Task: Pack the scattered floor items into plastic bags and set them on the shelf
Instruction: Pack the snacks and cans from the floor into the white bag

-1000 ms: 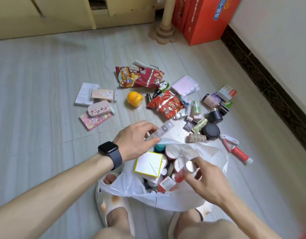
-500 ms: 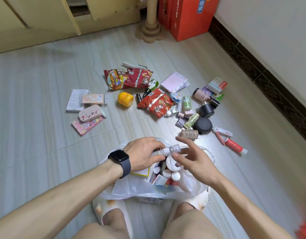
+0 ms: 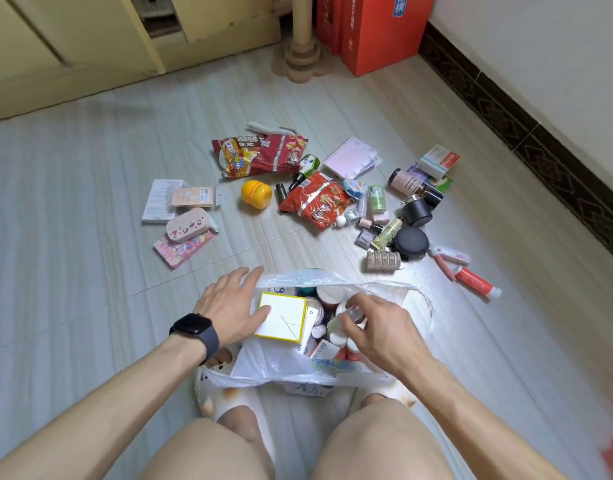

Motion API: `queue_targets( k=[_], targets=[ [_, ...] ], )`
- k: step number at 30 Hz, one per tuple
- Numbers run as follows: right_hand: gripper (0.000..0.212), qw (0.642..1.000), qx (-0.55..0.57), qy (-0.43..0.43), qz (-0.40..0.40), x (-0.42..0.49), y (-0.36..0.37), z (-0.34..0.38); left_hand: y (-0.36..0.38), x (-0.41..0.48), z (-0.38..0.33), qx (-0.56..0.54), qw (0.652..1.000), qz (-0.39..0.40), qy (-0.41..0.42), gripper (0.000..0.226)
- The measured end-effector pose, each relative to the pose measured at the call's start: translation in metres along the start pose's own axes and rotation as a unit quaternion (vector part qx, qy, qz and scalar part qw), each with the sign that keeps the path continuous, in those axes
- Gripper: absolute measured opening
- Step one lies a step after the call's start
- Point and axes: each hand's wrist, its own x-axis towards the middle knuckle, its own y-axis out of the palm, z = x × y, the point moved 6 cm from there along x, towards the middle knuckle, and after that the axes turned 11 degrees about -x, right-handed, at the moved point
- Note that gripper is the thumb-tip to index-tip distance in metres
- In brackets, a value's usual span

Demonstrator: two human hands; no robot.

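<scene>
Head view: plastic bag (image 3: 263,362) open on floor between feet, part-filled. Left hand (image 3: 229,306) flat, fingers spread, resting on yellow-edged white box (image 3: 284,318) inside bag, gripping nothing. Right hand (image 3: 377,327) curled around small clear bottle (image 3: 355,311) over bag. Snack packets (image 3: 263,155), cosmetics scattered beyond.

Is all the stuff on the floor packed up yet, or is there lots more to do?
Partly done. The white plastic bag already holds jars, small bottles and a yellow-edged white box. The right hand is lowering a small clear bottle into it while the left hand rests at the bag's edge. Still on the floor: red snack packets, a yellow egg-shaped capsule, a pink notepad and many cosmetics. Nothing is shelved.
</scene>
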Motion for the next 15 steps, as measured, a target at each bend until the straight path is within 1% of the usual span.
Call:
queue_targets(
  k=[2,5,8,10,12,13,14,15],
  targets=[
    [0.024,1.000,-0.023,-0.018,0.008,0.002,0.009,0.007,0.003,-0.004,0.006,0.001,1.000,0.008,-0.015,0.085],
    [0.027,0.995,-0.083,-0.037,0.034,0.008,0.021,0.016,0.006,-0.005,0.001,0.016,1.000,0.006,0.007,0.078],
    [0.027,0.982,-0.167,-0.067,0.055,0.015,0.033,0.025,0.006,-0.001,-0.008,0.031,0.999,0.009,0.025,0.074],
    [0.043,0.979,-0.180,-0.071,0.061,0.018,0.039,0.027,0.003,0.000,-0.013,0.041,0.999,0.000,0.033,0.075],
    [0.060,0.985,-0.148,-0.066,0.064,0.020,0.038,0.024,0.001,-0.001,-0.014,0.049,0.998,-0.012,0.037,0.076],
    [0.065,0.987,-0.134,-0.064,0.059,0.019,0.034,0.021,0.001,-0.003,-0.012,0.050,0.998,-0.019,0.039,0.077],
    [0.068,0.988,-0.134,-0.062,0.036,0.017,0.027,0.016,0.002,-0.005,-0.008,0.050,0.998,-0.026,0.037,0.078],
    [0.069,0.988,-0.146,-0.053,-0.007,0.013,0.018,0.008,0.003,-0.008,-0.004,0.047,0.998,-0.036,0.030,0.081]
  ],
)
